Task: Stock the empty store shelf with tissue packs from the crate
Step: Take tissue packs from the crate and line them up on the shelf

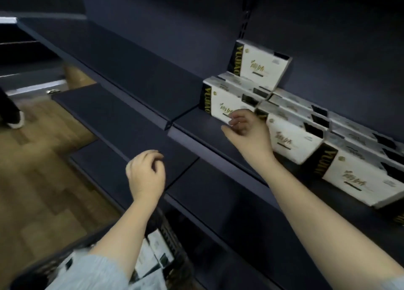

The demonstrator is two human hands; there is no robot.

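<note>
My right hand (244, 125) touches the end tissue pack (223, 102) on the shelf (135, 71), fingers loosely bent. My left hand (146, 173) holds nothing. A hard push could tip it.

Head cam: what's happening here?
A person is stocking a dark store shelf with white tissue packs. The right hand is at the front face of the leftmost pack in the row, fingers curled at its lower edge. The left hand hangs loosely curled over the lower shelf, holding nothing. One pack sits on top of the row. The crate below holds more packs.
</note>
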